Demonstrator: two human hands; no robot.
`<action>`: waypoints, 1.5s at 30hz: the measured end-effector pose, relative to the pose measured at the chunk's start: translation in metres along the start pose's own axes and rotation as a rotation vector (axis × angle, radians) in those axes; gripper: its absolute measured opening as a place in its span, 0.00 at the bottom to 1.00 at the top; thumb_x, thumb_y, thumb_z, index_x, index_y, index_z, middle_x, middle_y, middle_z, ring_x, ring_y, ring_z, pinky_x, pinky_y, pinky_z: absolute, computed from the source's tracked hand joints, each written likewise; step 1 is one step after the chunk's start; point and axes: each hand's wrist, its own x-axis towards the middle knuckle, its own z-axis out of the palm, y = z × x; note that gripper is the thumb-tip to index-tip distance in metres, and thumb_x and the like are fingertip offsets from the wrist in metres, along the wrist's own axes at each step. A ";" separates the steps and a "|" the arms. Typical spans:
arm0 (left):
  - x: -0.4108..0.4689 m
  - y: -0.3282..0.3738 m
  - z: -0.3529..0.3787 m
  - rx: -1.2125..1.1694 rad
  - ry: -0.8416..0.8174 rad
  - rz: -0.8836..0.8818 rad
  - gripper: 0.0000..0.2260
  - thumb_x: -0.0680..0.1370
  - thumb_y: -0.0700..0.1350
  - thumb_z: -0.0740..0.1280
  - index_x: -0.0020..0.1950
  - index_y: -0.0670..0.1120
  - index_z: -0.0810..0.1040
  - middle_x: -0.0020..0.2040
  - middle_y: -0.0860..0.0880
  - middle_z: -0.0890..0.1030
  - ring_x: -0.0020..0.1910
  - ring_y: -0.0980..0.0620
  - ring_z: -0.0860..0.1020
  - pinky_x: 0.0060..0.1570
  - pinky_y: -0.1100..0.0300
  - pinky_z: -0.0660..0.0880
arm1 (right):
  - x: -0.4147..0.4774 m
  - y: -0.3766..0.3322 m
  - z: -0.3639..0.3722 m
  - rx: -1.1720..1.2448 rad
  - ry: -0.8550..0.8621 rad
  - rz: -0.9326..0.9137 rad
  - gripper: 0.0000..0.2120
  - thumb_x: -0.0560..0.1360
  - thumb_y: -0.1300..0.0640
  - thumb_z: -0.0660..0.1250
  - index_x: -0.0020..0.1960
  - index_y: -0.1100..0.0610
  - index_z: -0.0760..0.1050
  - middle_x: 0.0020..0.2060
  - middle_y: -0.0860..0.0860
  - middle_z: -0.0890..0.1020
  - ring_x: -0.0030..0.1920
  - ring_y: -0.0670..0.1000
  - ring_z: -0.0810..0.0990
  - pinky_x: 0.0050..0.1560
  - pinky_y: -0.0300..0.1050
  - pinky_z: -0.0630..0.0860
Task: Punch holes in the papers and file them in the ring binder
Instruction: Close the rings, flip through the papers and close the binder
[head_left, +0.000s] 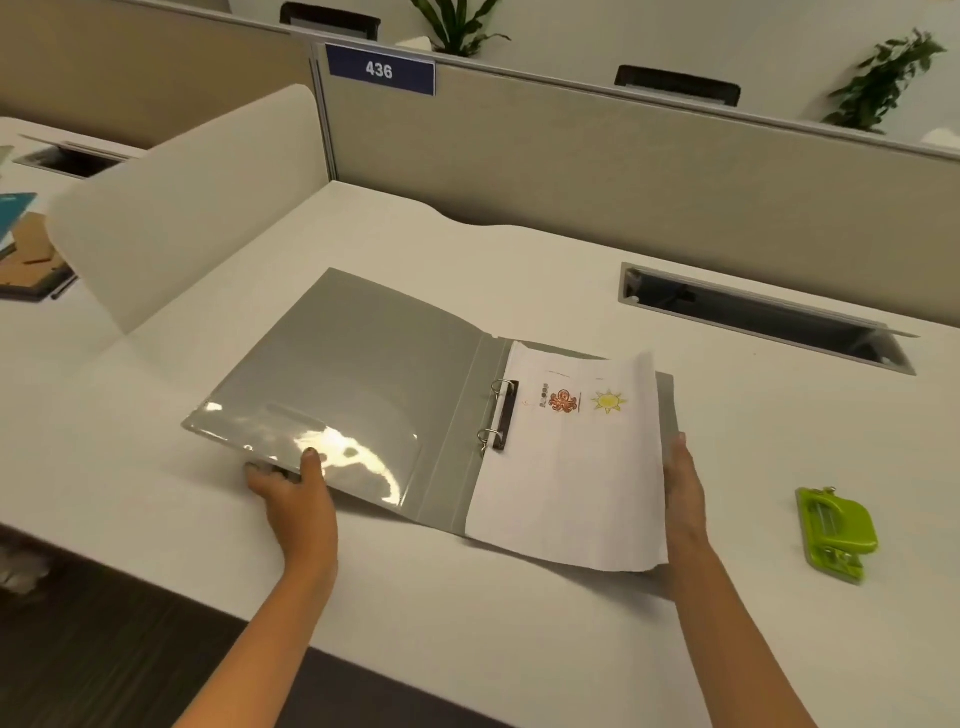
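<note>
Forearms reach in from the near edge of the white desk, one to each side of an open grey ring binder. The left hand pinches the near edge of the binder's left cover, thumb on top over the glossy clear pocket and fingers curled under the edge, so it is closed on the cover. The right hand lies flat against the right edge of the papers, palm toward the stack; most of its fingers are hidden behind the sheets, and I cannot tell whether they grasp the paper or the cover beneath.

The papers sit on the binder's right half, threaded on the two metal rings beside the spine. Their free right edge curls upward. The top sheet bears a small orange octopus drawing and a yellow sun drawing.

A lime-green hole punch rests on the desk well to the right of the binder, apart from the right hand.

Farther back, an open cable hatch is set into the desk. A white curved divider stands to the left. Behind runs a beige partition carrying a blue sign reading 436, with leafy plants above it.
</note>
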 end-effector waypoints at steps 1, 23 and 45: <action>0.000 0.002 -0.001 -0.025 -0.018 0.014 0.25 0.80 0.43 0.62 0.75 0.48 0.58 0.65 0.49 0.73 0.63 0.47 0.74 0.59 0.56 0.71 | -0.001 -0.001 -0.004 -0.061 -0.002 -0.011 0.21 0.79 0.40 0.55 0.51 0.52 0.80 0.39 0.50 0.87 0.37 0.52 0.86 0.37 0.47 0.82; -0.081 0.035 0.053 0.095 -0.782 0.858 0.19 0.81 0.44 0.52 0.70 0.44 0.71 0.69 0.50 0.74 0.69 0.50 0.71 0.66 0.52 0.70 | 0.012 0.021 -0.041 -0.569 0.355 -0.311 0.14 0.73 0.53 0.70 0.58 0.54 0.78 0.49 0.50 0.84 0.48 0.49 0.81 0.47 0.40 0.72; -0.083 -0.048 0.143 1.175 -0.939 1.259 0.22 0.78 0.60 0.54 0.72 0.60 0.67 0.74 0.53 0.68 0.73 0.47 0.67 0.70 0.42 0.53 | 0.008 0.008 -0.048 -0.962 0.301 -0.493 0.23 0.79 0.52 0.61 0.73 0.56 0.63 0.71 0.53 0.68 0.71 0.53 0.65 0.70 0.45 0.61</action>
